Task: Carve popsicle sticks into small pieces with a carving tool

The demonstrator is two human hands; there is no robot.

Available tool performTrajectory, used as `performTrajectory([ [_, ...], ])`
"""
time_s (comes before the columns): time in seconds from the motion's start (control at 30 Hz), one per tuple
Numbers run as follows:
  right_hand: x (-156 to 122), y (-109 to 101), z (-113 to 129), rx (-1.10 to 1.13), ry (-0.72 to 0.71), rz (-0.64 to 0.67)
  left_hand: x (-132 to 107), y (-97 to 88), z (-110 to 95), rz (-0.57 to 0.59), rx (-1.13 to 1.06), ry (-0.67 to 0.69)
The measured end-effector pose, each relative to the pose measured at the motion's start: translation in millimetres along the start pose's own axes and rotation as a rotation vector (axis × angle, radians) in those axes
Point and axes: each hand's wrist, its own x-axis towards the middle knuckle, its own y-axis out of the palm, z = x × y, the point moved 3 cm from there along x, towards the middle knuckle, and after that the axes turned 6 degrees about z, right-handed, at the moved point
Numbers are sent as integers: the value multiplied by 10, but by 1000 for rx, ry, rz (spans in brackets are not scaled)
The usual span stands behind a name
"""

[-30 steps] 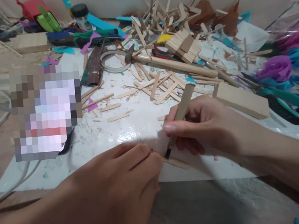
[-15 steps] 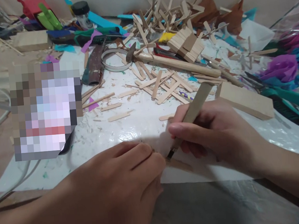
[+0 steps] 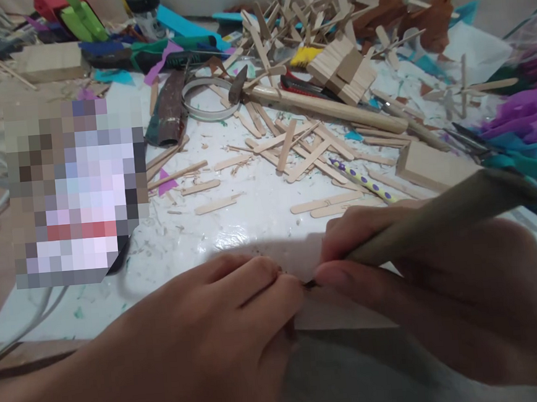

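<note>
My left hand (image 3: pixel 240 308) is closed near the front edge of the white sheet, its thumb and fingertips pinched on a wooden craft stick that is now almost wholly hidden. My right hand (image 3: pixel 443 299) grips a carving tool (image 3: pixel 450 214) with a thick olive-brown wooden handle. The handle leans low, out to the right. Its dark metal tip, partly covered by my right thumb, is right at my left fingertips; whether it cuts into the stick cannot be seen.
Loose craft sticks (image 3: pixel 309 160) lie beyond my hands, near a hammer (image 3: pixel 326 106), a tape roll (image 3: pixel 212 114) and a wood block (image 3: pixel 435 166). Green-handled scissors (image 3: pixel 502 161) are at right. A blurred phone (image 3: pixel 121 256) with a white cable (image 3: pixel 45 314) is at left.
The carving tool has swung from steeply upright to a low slant toward the right, as my right hand rolled over. The stick's right end is now covered. My left hand has barely moved.
</note>
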Motion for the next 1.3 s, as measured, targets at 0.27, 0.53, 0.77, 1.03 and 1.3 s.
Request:
performTrajectory([
  [0.27,114,45,-3,124,71,-52,-5,-10,-15,-7,-11,-56],
  [0.53,261,60,-266,623,367,118,16,-19,-37,29,17,-35],
  [0.77,255,79,-309,779,444,153,36,-37,-35,25,-5,-36],
  [1.03,265,25,-314,891,409,104,53,4,-30,-4,-11,-42],
  [1.3,180,51,-332,672,365,86,-12,-15,-27,5,-28,-46],
])
